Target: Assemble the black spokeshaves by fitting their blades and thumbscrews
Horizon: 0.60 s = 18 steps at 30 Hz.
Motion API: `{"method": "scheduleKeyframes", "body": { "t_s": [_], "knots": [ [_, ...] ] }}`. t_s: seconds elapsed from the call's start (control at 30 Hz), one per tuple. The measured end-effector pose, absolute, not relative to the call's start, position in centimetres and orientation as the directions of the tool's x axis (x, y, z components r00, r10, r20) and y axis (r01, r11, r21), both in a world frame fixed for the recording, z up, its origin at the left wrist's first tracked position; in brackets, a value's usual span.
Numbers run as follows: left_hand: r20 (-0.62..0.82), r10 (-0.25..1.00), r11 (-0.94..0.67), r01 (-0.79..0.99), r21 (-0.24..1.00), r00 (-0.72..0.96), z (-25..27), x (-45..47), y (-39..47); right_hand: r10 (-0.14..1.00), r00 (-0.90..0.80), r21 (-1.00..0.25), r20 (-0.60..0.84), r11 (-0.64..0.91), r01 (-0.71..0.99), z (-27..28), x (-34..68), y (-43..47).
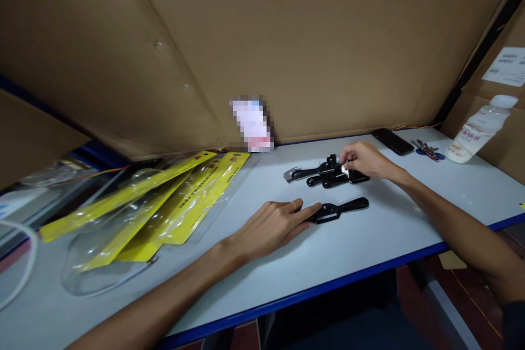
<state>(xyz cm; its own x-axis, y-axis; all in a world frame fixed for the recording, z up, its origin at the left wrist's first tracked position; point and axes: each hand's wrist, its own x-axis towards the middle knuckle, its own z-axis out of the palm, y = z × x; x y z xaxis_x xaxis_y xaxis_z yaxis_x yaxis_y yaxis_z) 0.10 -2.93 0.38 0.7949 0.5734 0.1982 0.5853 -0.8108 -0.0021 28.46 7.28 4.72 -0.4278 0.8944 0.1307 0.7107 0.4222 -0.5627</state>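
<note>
Two bare hands work above a white tabletop (254, 281) with a blue edge. Nearest, the left hand (273, 228) lies palm down, fingers stretched over one end of a black tool (328, 213); how tightly they close on it cannot be told. The tool's middle frame shows just beyond the fingertips, and its other handle points away to the right.

Farther off than that tool, the right hand (363, 158) is pinched narrow, a small white piece (345, 170) between its thumb and fingertips. Directly under and to the left of this pinch, several more black tools (315, 179) lie close together, partly hidden by the hand.

Well to the left of the left hand, yellow cards (174, 229) with clear plastic shells lie overlapping in a pile. Beyond the right hand, to its right, are a dark phone (394, 141), a bunch of keys (427, 150) and a white-capped bottle (471, 134). Farthest, past both hands, a pixelated upright object (252, 126) leans against a brown cardboard wall (328, 38).
</note>
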Motion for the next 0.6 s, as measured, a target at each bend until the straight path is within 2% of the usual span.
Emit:
{"method": "scheduleKeyframes", "body": {
  "t_s": [0.1,0.2,0.37,0.43,0.5,0.6],
  "knots": [
    [0.196,0.572,-0.811,0.586,-0.012,0.796,0.4,0.1,-2.9,0.94,-0.28,-0.527,0.197,0.342,0.778,4.1,29.6,9.3],
    [0.199,0.573,-0.811,0.585,-0.005,0.795,0.4,0.0,-2.7,0.969,-0.166,-0.513,0.181,0.237,0.825,3.1,30.6,11.2],
    [0.194,0.583,-0.808,0.588,0.038,0.789,0.0,0.0,-3.0,0.978,-0.12,-0.471,0.168,0.187,0.862,1.8,31.8,12.8],
    [0.251,0.59,-0.802,0.593,0.07,0.768,-0.1,0.0,-3.0,0.976,-0.125,-0.442,0.177,0.192,0.876,1.6,32.1,13.0],
    [0.413,0.637,-0.747,0.653,0.124,0.651,0.1,-0.3,-2.2,0.971,-0.132,-0.411,0.199,0.205,0.888,1.6,32.1,13.0],
    [0.689,0.689,-0.53,0.805,0.266,0.225,1.0,-1.6,1.2,0.956,-0.14,-0.37,0.258,0.231,0.9,1.7,32.1,13.0]
  ]
}}
